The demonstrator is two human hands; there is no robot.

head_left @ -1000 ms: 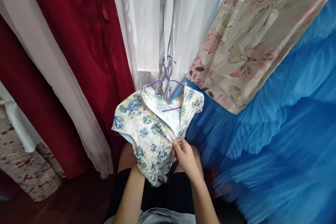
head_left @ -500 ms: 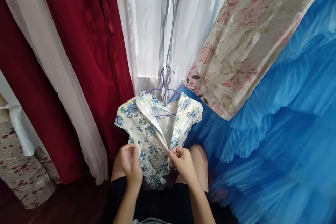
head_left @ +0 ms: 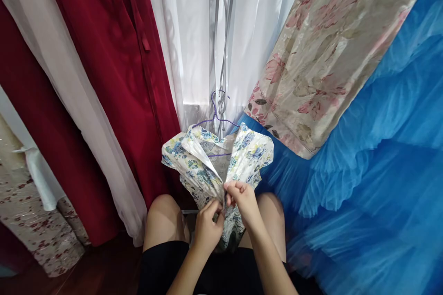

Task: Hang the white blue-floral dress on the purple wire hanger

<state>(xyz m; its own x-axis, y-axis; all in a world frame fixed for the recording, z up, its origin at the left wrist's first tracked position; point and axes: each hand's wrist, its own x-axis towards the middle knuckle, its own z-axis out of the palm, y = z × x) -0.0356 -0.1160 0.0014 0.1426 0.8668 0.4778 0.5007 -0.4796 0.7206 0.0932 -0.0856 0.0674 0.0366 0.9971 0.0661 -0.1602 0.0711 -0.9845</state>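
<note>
A small white dress with blue flowers (head_left: 249, 156) hangs on a purple wire hanger (head_left: 215, 113) in front of my knees. Its front opening gapes and shows the pale lining. My left hand (head_left: 206, 229) pinches the left edge of the opening low down. My right hand (head_left: 242, 199) pinches the right edge just beside it. The fingertips of both hands meet at the same spot on the cloth. What sits between the fingers is too small to make out.
A dark red garment (head_left: 114, 69) and a sheer white one (head_left: 65, 97) hang at the left. White curtain cloth with silver ribbons (head_left: 221, 32) hangs behind. A pink-flowered fabric (head_left: 321, 60) and blue tulle (head_left: 374, 184) fill the right. A dark wooden floor (head_left: 100, 272) shows below.
My left hand came out from under the dress and moved right to meet the right hand. The two edges of the opening have been drawn closer together at the bottom.
</note>
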